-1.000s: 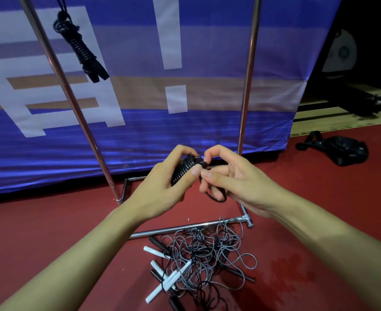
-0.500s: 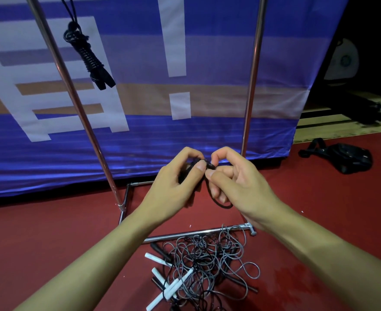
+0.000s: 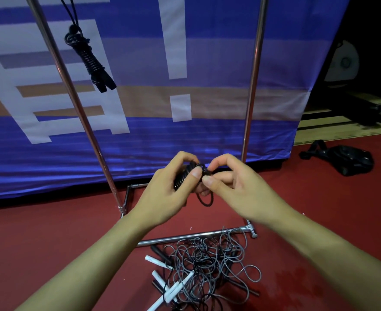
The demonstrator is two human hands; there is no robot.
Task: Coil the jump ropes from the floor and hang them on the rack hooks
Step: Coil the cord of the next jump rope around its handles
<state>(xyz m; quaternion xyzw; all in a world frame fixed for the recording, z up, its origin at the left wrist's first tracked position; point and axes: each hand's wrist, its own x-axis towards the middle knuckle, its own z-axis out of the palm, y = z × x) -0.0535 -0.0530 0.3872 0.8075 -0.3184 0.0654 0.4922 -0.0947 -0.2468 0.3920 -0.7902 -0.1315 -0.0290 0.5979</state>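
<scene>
**Q:** Black cord is wound tight in the hands. What can fail from this point?

**A:** The wrap can spring loose. The left hand [image 3: 162, 194] grips the coiled rope [image 3: 181, 179] with fingers and thumb curled around it, held in the air in front of the rack [image 3: 251, 90]. The right hand [image 3: 236, 187] pinches the cord's end at the top of the coil, and a short loop [image 3: 205, 199] hangs free beneath the two hands. Judged from this, the end is being tucked or knotted. If the pinch slips before the end is secured, the turns are likely to unwind and the coiling has to be redone.

**Q:** Any other risk?

**A:** Yes. A hanging loop that is too small or weakly tied may not seat on a hook, and the bundle would drop. The tangled ropes [image 3: 209, 263] lie on the red floor [image 3: 50, 243] directly below, beside the rack's base bar [image 3: 191, 235], so a dropped bundle would land in the tangle and could snag.

**Q:** Describe the hand pose.

**A:** Both forearms reach forward and converge at centre view. Thumbs face each other, with the tips close together at the coil's upper end. The right fingers are curled inward; whether they also hold the loop cannot be told.

**Q:** What shows a correct result?

**A:** One finished bundle [image 3: 88, 61] already hangs by its loop at upper left, next to the left pole [image 3: 77, 104].
</scene>
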